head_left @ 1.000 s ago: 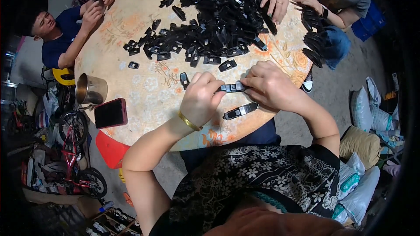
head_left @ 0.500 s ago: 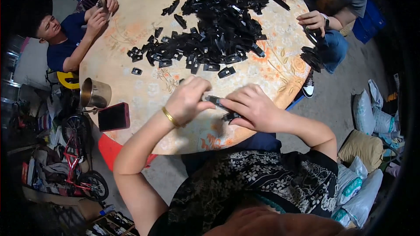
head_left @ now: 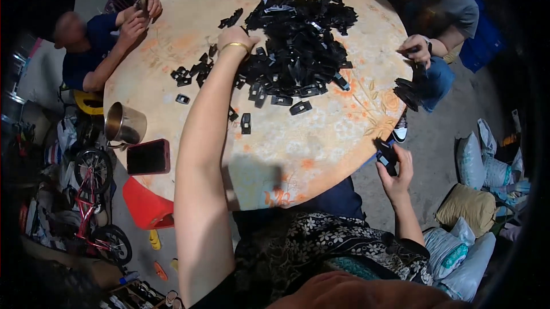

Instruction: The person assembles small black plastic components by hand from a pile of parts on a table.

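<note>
"Where do you have the right hand (head_left: 401, 169)?"

"On my feed, with the tabletop (head_left: 321, 148) as the dial, I have it at four o'clock, just past the rim. Thumb and fingers are pinching black parts (head_left: 387, 159); I can't count them from here."

"And the left hand (head_left: 235, 38)?"

"Stretched out to eleven, at the near-left side of the black pile (head_left: 298, 45), which spreads from twelve toward one. I see only the back of it, so I can't tell whether its fingers grip anything."

"Anything near that forearm?"

"I've got a loose black piece (head_left: 246, 124) just right of it, toward six. Off its other side, the phone (head_left: 148, 157) lies at eight, with the metal cup (head_left: 127, 124) just beyond, toward nine."
</note>
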### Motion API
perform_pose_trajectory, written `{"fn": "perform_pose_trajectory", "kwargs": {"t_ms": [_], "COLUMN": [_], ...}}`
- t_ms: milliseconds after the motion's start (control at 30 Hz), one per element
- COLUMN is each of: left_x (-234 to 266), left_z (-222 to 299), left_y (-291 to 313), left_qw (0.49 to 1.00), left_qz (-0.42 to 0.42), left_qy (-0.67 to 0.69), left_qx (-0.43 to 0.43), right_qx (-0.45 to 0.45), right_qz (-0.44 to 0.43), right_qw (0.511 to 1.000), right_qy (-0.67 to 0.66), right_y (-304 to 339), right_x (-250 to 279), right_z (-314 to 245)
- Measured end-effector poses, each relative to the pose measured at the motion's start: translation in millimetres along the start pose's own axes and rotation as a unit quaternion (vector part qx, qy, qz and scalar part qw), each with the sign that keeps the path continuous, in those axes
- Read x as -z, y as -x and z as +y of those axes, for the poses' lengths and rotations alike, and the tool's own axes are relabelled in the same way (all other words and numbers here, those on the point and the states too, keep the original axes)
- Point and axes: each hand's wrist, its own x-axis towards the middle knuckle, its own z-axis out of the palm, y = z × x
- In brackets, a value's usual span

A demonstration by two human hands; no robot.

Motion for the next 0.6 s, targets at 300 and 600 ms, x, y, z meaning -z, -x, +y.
{"fn": "perform_pose_trajectory", "kwargs": {"t_ms": [300, 600], "left_x": [25, 34], "left_z": [-23, 1], "left_y": [30, 220], "left_qw": [0.949, 0.888], "left_qz": [0.085, -0.148], "left_qy": [0.303, 0.341], "left_qx": [-0.006, -0.272], "right_qx": [0.016, 0.195], "right_qz": [0.027, -0.098], "right_qw": [0.999, 0.973], "right_qy": [0.026, -0.071], "right_y": [-26, -139], "right_x": [-2, -76], "right_z": [5, -64]}}
